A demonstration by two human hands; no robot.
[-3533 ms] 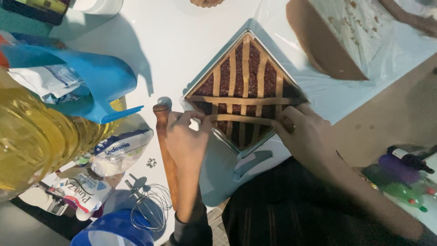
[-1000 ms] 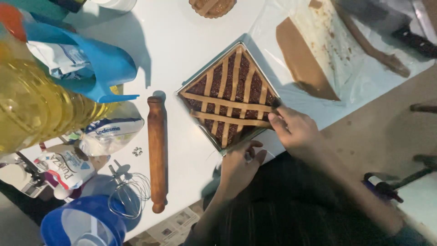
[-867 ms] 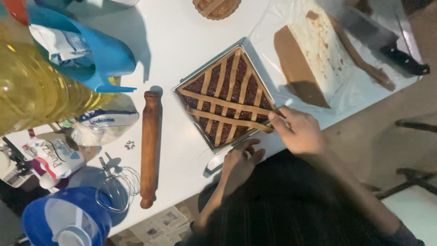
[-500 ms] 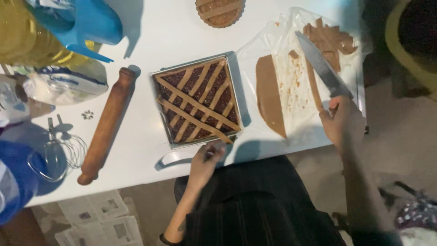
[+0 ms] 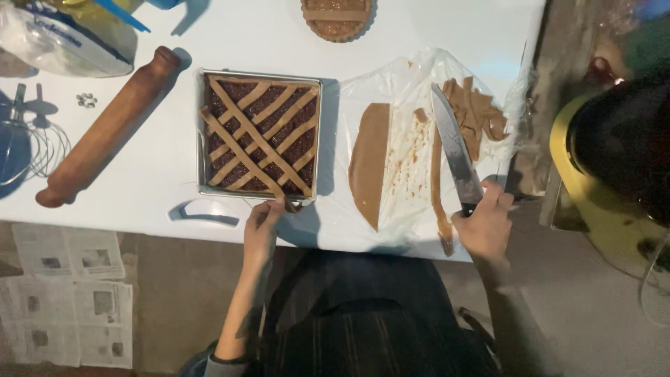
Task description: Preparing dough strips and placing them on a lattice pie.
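The right hand (image 5: 483, 227) is closed around the dark handle of a big knife (image 5: 455, 150). The blade lies flat on a clear plastic sheet (image 5: 405, 91), pointing to the far side. A long strip of brown dough (image 5: 370, 160) lies just left of the blade, and dough scraps (image 5: 478, 115) sit to its right. The left hand (image 5: 262, 227) touches the near edge of a square pan (image 5: 259, 136) with its fingers bent, holding nothing. The pan has dough strips crossed over a dark filling. A wooden rolling pin (image 5: 105, 129) lies further left on the white table (image 5: 160, 188).
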